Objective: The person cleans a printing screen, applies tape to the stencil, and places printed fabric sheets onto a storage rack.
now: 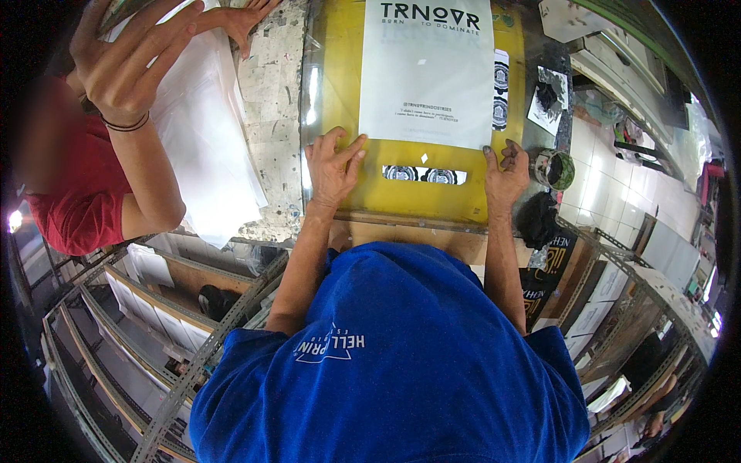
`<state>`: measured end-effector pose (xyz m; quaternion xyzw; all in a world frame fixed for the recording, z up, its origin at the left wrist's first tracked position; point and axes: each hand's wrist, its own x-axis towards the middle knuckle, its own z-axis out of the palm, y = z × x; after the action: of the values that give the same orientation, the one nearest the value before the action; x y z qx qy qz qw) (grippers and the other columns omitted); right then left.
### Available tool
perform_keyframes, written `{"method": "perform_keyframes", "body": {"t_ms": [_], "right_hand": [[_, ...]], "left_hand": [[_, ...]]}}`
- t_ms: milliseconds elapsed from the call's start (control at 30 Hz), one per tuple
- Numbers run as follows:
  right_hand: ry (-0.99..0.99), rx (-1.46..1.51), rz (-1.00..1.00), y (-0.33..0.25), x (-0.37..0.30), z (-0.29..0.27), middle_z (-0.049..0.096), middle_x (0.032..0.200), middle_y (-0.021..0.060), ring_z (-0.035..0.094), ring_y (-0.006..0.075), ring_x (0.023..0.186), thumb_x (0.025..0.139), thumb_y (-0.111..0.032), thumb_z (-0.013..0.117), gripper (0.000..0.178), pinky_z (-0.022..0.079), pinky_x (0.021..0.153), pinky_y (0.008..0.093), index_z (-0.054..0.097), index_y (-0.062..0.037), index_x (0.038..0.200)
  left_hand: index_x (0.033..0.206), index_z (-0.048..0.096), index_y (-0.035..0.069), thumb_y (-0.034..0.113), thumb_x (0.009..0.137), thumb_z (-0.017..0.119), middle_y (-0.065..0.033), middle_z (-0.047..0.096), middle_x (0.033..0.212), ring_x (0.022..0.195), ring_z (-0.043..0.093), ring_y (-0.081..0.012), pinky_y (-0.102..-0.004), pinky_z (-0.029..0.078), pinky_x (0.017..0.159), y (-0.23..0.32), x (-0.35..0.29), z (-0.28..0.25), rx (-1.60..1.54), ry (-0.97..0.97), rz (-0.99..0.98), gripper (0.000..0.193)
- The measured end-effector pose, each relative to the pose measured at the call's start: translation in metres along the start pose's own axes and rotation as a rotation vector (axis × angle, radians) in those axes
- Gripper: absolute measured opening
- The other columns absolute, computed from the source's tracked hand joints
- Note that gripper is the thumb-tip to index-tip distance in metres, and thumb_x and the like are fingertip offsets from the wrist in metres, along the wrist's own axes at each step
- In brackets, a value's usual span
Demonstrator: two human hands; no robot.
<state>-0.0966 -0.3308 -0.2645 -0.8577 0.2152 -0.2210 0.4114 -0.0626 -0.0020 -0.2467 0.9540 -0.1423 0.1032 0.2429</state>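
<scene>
A white sheet with black printed lettering [426, 77] lies on a yellow panel [432, 202], which looks like a screen-printing screen. At the sheet's near left corner is my left hand [333, 171]; its index fingertip touches the corner and the thumb stands apart below. My right hand [507, 171] is beside the near right corner, thumb tip at the sheet's edge, other fingers bent and apart from the thumb. Dark smudges mark its fingertips. Below the sheet, a white strip with black round emblems [424, 175] rests on the yellow surface. A similar upright strip [501, 90] is to the right.
At the left, another person's raised hand [116, 77] is over large white sheets [197, 131]. A small stained tub [555, 170] and a black-smeared paper [549, 99] stand right of the panel. Metal racks [166, 363] with boards are lower left.
</scene>
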Motion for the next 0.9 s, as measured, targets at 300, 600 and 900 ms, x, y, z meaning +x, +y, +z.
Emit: {"method": "perform_keyframes", "body": {"t_ms": [300,600,900], "right_hand": [[-0.002,0.002,0.002,-0.0004,0.0006,0.0003,0.059,0.088,0.0084,0.052,0.0172,0.069,0.071,-0.006,0.086,0.046,0.047,0.065,0.031,0.064,-0.0002,0.111],[0.01,0.0,-0.006,0.0036,0.0004,0.0017,0.06,0.088,0.0088,0.053,0.0176,0.069,0.07,-0.006,0.086,0.046,0.048,0.065,0.0313,0.064,0.0,0.11],[0.011,0.011,-0.015,0.0046,-0.0002,0.0018,0.059,0.088,0.0078,0.051,0.0174,0.067,0.069,-0.006,0.086,0.047,0.047,0.064,0.0312,0.064,0.0004,0.11]], "left_hand": [[0.111,0.077,0.027,0.029,0.083,0.074,0.0003,0.06,0.112,0.087,0.054,-0.0208,-0.0395,0.037,0.081,-0.0015,-0.0012,0.0015,0.013,0.003,0.002,0.029],[0.112,0.077,0.024,0.026,0.082,0.074,-0.0037,0.059,0.112,0.098,0.053,-0.0233,-0.0411,0.036,0.083,0.0013,-0.0007,-0.0011,-0.027,-0.03,-0.024,0.03],[0.111,0.077,0.023,0.025,0.082,0.073,-0.0038,0.059,0.111,0.097,0.052,-0.0238,-0.0412,0.036,0.082,-0.001,-0.0011,0.0,-0.043,-0.021,-0.015,0.029]]}}
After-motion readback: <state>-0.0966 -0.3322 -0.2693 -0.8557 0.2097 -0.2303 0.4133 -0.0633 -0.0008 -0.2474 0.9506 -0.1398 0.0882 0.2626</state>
